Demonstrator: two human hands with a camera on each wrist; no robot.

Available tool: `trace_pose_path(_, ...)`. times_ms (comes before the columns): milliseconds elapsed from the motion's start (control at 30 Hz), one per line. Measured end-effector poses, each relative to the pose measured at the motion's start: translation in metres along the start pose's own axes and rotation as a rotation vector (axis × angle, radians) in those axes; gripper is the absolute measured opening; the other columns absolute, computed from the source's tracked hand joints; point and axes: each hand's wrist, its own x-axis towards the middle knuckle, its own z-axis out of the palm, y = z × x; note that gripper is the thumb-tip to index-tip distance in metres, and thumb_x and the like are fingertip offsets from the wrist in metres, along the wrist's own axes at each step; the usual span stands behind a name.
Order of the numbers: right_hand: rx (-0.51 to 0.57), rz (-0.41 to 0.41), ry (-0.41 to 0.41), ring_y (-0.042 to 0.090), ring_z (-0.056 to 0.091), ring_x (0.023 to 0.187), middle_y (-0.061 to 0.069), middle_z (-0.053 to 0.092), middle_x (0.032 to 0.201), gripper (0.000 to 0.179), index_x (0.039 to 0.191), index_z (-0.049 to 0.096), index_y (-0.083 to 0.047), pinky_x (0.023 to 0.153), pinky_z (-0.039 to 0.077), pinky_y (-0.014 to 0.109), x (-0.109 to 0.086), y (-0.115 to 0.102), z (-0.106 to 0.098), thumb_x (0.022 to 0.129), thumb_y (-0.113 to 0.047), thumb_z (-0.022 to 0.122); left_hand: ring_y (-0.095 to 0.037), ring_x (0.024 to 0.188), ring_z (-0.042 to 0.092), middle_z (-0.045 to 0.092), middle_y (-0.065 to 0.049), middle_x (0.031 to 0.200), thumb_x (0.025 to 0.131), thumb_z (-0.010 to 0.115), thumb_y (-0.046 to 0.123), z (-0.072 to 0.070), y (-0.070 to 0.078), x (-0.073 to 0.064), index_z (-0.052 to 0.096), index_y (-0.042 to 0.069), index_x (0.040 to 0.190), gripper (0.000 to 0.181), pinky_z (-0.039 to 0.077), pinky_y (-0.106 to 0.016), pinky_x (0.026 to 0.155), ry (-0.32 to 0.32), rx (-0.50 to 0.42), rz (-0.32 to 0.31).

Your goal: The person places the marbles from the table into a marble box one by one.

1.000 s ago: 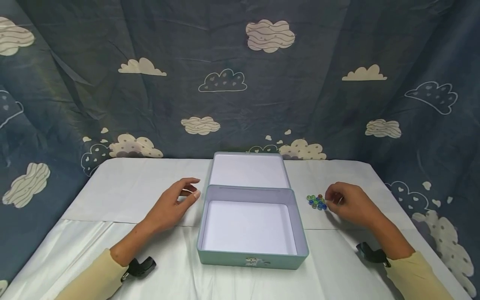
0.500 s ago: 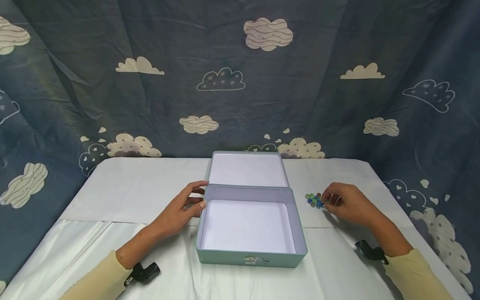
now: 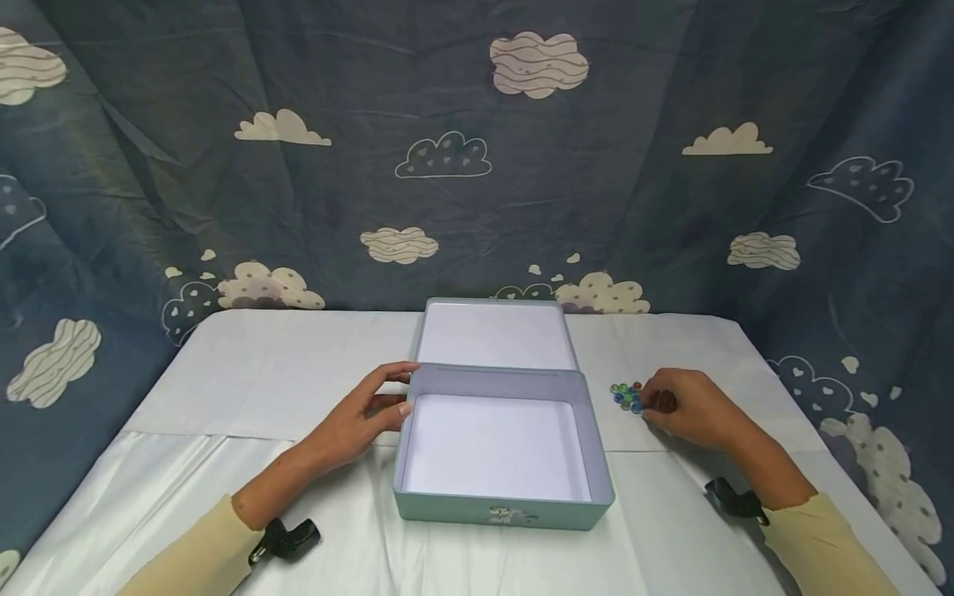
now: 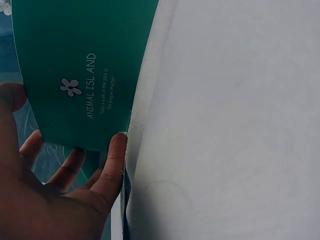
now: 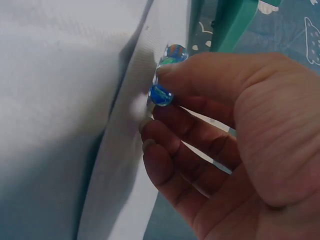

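Observation:
A pale green tin box (image 3: 503, 511) stands with its hinged lid (image 3: 495, 335) laid back behind it. My left hand (image 3: 350, 422) touches its left side near the back corner, fingers fairly straight. Its fingertips rest against the green lettered wall (image 4: 85, 85) in the left wrist view. Right of the box lies a small cluster of coloured glass marbles (image 3: 624, 393). My right hand (image 3: 693, 407) is at the cluster's right edge. In the right wrist view its thumb and index finger pinch a blue marble (image 5: 161, 96); other marbles (image 5: 175, 52) show just beyond the thumb.
A white cloth (image 3: 246, 372) covers the table. Behind and at both sides hangs a dark blue curtain (image 3: 335, 199) with cloud prints. Black wrist cameras (image 3: 286, 540) sit under both wrists, close above the cloth.
My left hand has moved right from beside the box until its fingers touch the box's left side. My right hand has stayed at the marbles, its fingers shifting slightly.

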Motion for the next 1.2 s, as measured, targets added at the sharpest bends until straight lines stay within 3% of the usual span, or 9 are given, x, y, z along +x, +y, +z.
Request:
trace_pose_path(400,0.006,0.016,-0.011,0.017,0.056,0.077,-0.002,0.067,0.087,0.019,0.1,0.077,-0.009,0.064,0.051,0.03,-0.003,-0.012,-0.008,0.084,-0.004,0.087,-0.044,0.141,0.054,0.042,-0.017,0.157,0.108,0.064,0.023,-0.001,-0.002,0.001,0.04,0.032,0.161,0.059,0.061,-0.042,0.094,-0.002,-0.012,-0.026)
trace_pose_path(733,0.004,-0.047,0.058,0.016,0.057,0.077,-0.004,0.069,0.089,0.017,0.099,0.079,-0.009,0.066,0.052,0.028,-0.006,-0.029,-0.02,0.084,-0.001,0.084,-0.043,0.141,0.054,0.042,-0.016,0.157,0.108,0.064,0.023,-0.001,-0.002,0.001,0.04,0.034,0.161,0.059,0.061,-0.044,0.094,-0.002,-0.022,-0.033)
trace_pose_path(1200,-0.016,-0.156,0.129,0.015,0.062,0.081,-0.006,0.07,0.092,0.019,0.097,0.078,-0.012,0.074,0.06,0.041,-0.014,-0.058,-0.026,0.084,0.0,0.086,-0.044,0.142,0.052,0.04,-0.017,0.158,0.108,0.064,0.023,-0.001,-0.001,0.001,0.039,0.033,0.161,0.059,0.06,-0.047,0.095,-0.009,-0.033,-0.04)
